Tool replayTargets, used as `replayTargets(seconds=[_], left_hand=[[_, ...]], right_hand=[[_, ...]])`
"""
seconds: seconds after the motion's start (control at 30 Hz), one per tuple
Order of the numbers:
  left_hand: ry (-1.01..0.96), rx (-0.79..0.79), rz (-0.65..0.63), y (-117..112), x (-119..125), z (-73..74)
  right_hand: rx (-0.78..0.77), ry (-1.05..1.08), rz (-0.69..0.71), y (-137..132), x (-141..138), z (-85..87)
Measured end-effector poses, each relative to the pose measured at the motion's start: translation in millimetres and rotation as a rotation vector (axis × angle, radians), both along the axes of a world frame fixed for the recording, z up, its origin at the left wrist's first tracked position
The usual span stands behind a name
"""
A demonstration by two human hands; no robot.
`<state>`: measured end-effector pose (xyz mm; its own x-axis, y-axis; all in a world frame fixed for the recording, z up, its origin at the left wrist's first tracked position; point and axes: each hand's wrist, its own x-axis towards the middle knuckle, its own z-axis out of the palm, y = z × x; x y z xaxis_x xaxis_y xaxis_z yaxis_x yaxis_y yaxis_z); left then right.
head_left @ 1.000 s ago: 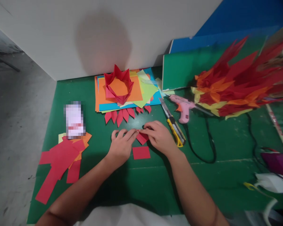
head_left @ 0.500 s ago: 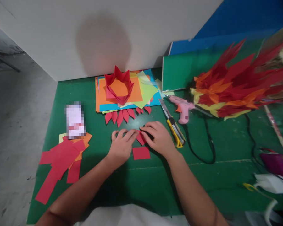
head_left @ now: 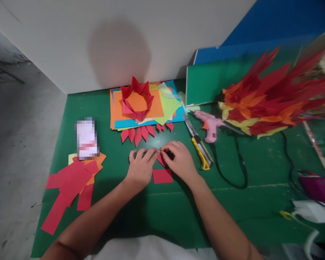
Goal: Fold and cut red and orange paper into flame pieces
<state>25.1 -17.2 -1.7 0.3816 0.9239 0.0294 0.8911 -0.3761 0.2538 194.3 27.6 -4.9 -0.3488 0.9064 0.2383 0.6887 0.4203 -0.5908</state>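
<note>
My left hand and my right hand meet over a small red paper piece on the green table, fingertips of both pressing and pinching it. Most of that piece is hidden under the fingers. A flat red paper rectangle lies just in front of the hands. Behind them sits a row of folded red paper petals. A red folded paper crown stands on a stack of coloured sheets.
A yellow utility knife and a pink glue gun with its black cord lie to the right. A big red-orange paper flame piece is at far right. Red strips and a blurred white item lie at left.
My right hand's fingers have slid leftward over the small red piece, covering more of it. The left hand has stayed in place.
</note>
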Motion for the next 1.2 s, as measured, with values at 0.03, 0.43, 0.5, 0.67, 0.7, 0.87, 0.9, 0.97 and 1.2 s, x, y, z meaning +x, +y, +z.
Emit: replayTargets(seconds=[0.03,0.43,0.5,0.67,0.7,0.87,0.9,0.97,1.2], left_hand=[[-0.008,-0.001,-0.001,0,0,0.1],[-0.021,0.018,0.001,-1,-4,2.0],[-0.019,0.019,-0.003,-1,-4,1.8],[0.007,0.013,0.006,-3,-3,-0.5],[0.013,0.015,0.006,-3,-3,-0.9],[0.025,0.032,0.008,-4,-1,-1.9],[0.026,0.031,0.006,-4,-1,-1.9],[0.027,0.027,0.003,-4,-1,-1.6],[-0.063,0.018,0.029,-2,-3,-1.8]], right_hand=[[-0.001,-0.006,-0.008,0,0,-0.2],[0.069,-0.019,0.057,-2,3,-2.0],[0.058,-0.002,0.064,-2,4,-1.3],[0.053,0.011,0.061,-4,3,-1.4],[0.058,0.01,0.066,-4,3,-1.7],[0.098,0.002,0.123,-3,5,-4.4],[0.107,-0.001,0.141,-2,7,-5.0],[0.118,-0.014,0.178,-1,9,-5.9],[0.103,-0.008,0.236,1,13,-4.7]])
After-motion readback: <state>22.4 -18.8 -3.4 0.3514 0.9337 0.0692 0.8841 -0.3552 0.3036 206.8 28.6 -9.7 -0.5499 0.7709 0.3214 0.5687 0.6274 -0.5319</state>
